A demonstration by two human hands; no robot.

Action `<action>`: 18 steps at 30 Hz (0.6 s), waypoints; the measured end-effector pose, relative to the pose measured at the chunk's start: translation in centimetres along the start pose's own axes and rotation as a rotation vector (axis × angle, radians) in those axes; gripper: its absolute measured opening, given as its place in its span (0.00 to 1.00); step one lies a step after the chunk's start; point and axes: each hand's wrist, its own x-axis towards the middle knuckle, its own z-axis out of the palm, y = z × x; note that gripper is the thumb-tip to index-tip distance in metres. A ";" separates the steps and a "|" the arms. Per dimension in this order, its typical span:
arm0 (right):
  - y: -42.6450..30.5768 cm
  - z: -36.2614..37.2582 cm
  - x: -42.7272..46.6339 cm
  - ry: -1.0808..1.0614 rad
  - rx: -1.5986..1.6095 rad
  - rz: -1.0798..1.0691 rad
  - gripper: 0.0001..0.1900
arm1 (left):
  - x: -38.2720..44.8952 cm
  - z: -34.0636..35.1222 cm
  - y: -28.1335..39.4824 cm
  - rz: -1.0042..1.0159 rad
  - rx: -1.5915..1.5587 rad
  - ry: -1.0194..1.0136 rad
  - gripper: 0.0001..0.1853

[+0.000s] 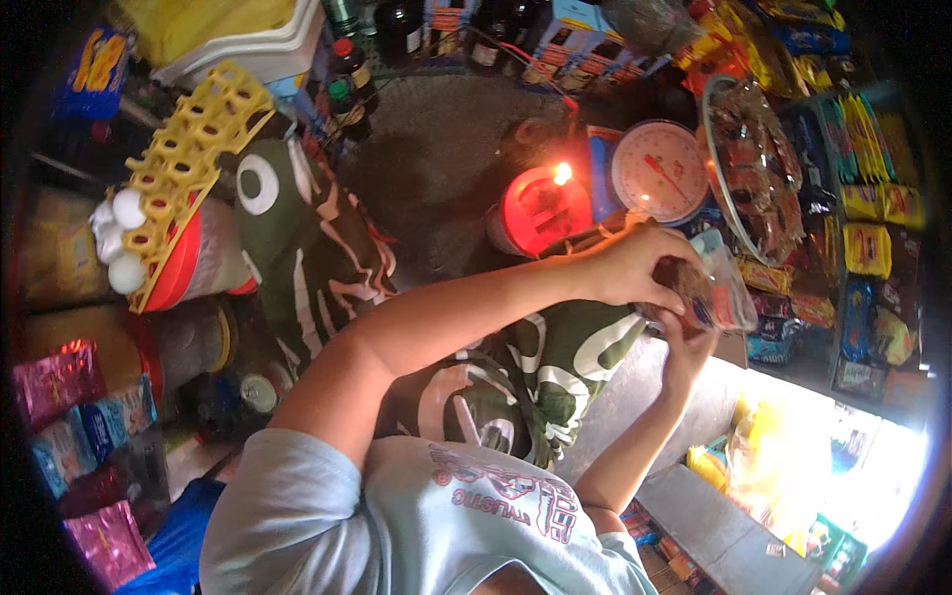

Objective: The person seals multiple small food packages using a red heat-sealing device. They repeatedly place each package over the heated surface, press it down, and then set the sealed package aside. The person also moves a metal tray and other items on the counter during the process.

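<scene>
My left hand [643, 260] reaches across to the right and grips a small clear plastic packet [725, 286] with dark brown contents. From below, my right hand [688, 338] pinches the same packet at its lower edge. Fingers cover part of the packet, so what exactly it contains cannot be told. Just left of my hands stands a tub with a red lid [539, 223], and a small flame [563, 173] burns above the lid. Behind my hands is a weighing scale with a round dial [658, 171].
A round tray [725, 201] of plastic-wrapped packets tilts beside the scale. Shelves of snack packets [866, 249] line the right. At left, a yellow egg tray [178, 175] with several eggs [128, 274] leans over a red-lidded jar [175, 268]. Capped bottles [349, 63] stand at the back.
</scene>
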 end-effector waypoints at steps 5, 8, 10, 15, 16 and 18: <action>-1.6 -0.3 -0.2 0.209 -0.100 -0.200 0.24 | 0.2 1.0 1.0 0.075 0.021 0.076 0.20; -2.1 0.3 -0.7 0.199 -0.167 -0.259 0.18 | 0.1 0.1 1.8 0.073 -0.027 0.061 0.12; -2.2 1.0 -1.0 0.267 -0.222 -0.380 0.12 | -0.3 -0.2 2.1 0.070 0.094 0.059 0.10; -3.4 1.1 -1.1 0.246 -0.169 -0.464 0.07 | -0.4 -0.2 2.4 0.142 0.095 0.081 0.06; -3.6 1.0 -1.0 0.279 -0.159 -0.453 0.07 | -0.4 0.0 2.5 0.193 0.068 0.135 0.06; -4.0 0.7 -1.0 0.261 -0.204 -0.450 0.06 | -0.4 0.3 2.8 0.215 0.026 0.199 0.06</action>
